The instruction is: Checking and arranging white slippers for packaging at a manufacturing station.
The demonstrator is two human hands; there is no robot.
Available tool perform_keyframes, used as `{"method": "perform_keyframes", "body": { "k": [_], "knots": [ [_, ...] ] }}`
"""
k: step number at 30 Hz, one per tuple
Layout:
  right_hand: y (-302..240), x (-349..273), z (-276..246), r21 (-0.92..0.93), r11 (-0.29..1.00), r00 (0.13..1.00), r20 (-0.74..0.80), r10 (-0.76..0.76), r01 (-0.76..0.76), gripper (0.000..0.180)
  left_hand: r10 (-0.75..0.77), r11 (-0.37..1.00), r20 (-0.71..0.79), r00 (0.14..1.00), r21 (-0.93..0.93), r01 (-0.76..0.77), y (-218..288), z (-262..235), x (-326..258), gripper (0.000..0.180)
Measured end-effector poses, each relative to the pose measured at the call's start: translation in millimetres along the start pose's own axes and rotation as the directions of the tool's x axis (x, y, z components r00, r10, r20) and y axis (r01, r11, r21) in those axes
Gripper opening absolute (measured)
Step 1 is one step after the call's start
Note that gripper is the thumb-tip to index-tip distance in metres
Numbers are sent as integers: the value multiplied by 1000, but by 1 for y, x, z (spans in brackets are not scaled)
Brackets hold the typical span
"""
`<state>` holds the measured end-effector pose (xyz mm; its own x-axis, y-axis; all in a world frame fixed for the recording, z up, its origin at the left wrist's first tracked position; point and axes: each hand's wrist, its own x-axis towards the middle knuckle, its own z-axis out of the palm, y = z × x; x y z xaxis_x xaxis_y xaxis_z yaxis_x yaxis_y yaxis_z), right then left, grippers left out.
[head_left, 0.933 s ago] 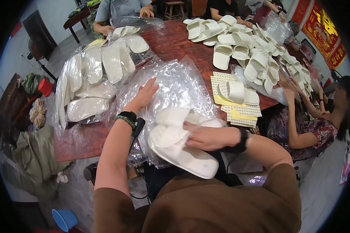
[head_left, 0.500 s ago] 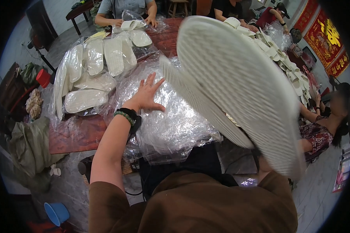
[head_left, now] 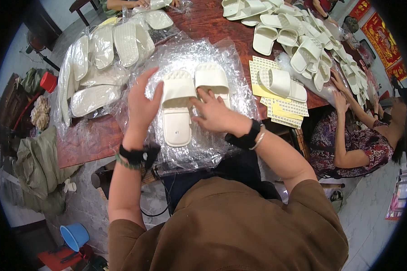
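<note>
Two white slide slippers lie soles down on a stack of clear plastic bags [head_left: 212, 156] in front of me. The left slipper [head_left: 177, 128] shows its whole footbed; the right slipper [head_left: 211, 74] is partly covered by my right hand [head_left: 221, 115]. That hand rests over the right slipper below its strap, fingers apart, with one fingertip close to the left slipper's strap edge. My left hand [head_left: 144, 101] is raised beside the left slipper, fingers and thumb apart, holding nothing.
Bagged slippers [head_left: 95, 101] lie at the left of the red-brown table [head_left: 83, 151]. To the right, a slipper pair [head_left: 278, 83] sits on yellow label sheets [head_left: 285, 108]; a heap of loose slippers [head_left: 303, 36] stands behind. A co-worker's arms [head_left: 343, 117] reach in at the right.
The slippers have come down from close in front of me at the right onto the bags. My left hand has lifted off the bags and shifted left; my right hand has come into view.
</note>
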<state>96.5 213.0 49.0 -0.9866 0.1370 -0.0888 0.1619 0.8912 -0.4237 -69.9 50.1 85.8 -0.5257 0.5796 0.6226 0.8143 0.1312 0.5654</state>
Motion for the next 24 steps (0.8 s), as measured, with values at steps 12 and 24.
{"method": "perform_keyframes", "body": {
  "k": [12,24],
  "knots": [
    [15,-92,-17,4,1000,906,-422,-15,19,32,-110,967,150,983,245,71,52,5,-154,42],
    [14,-94,14,-24,1000,886,-464,-23,13,30,65,938,332,941,301,-170,74,18,-111,37]
  ]
}}
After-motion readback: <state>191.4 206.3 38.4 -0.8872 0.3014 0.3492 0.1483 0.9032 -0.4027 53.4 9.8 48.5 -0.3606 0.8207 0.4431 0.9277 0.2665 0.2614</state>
